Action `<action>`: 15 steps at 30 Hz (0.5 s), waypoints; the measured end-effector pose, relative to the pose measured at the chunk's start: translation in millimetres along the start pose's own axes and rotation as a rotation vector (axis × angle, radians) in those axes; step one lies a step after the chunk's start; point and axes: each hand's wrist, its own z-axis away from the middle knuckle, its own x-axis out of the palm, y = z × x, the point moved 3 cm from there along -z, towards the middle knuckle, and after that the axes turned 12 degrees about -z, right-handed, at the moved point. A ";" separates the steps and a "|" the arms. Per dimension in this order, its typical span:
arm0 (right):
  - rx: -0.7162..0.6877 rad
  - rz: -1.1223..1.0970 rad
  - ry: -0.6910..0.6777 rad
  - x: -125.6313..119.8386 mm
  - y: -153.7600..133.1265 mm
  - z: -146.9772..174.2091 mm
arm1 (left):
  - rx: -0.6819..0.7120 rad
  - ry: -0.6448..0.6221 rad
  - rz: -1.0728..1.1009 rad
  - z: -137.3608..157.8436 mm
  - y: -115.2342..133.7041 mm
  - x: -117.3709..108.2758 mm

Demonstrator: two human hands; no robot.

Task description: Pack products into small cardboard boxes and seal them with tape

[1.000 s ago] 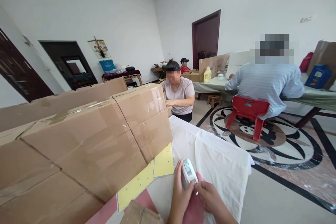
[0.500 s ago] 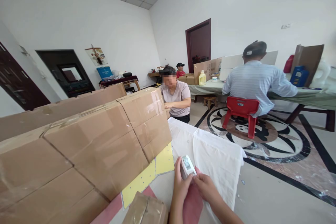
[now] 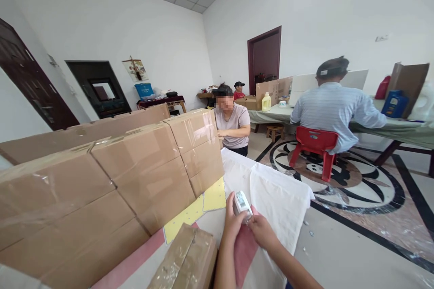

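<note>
Currently left hand point(image 3: 233, 222) wrapped round white device point(image 3: 241, 200); right hand point(image 3: 261, 230) at device's near end, cannot tell whether pinching; carton point(image 3: 194, 255) left of device, white cloth point(image 3: 280, 196) right.

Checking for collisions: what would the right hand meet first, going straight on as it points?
Likely the white, rectangular device with a grey screen; the right hand seems to touch its near end, beside the left hand.

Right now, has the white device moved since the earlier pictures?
No, not noticeably: the white device stays just right of the yellow patch.
</note>
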 end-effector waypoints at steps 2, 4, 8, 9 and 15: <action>-0.030 0.007 0.018 0.1 -1.9 3.3 | 0.012 0.010 0.006 0.4 1.6 -0.7; -0.052 0.008 0.026 0.4 -3.7 6.2 | 0.013 0.016 0.015 1.1 3.5 -1.5; -0.100 -0.005 0.015 0.8 -7.5 12.6 | -0.027 0.027 0.072 4.9 16.9 -3.8; -0.114 -0.012 0.008 1.1 -8.0 14.8 | -0.038 0.037 0.090 7.1 24.8 -5.0; -0.157 -0.131 -0.018 4.7 -12.2 39.5 | 0.063 0.199 0.228 51.0 113.8 -25.4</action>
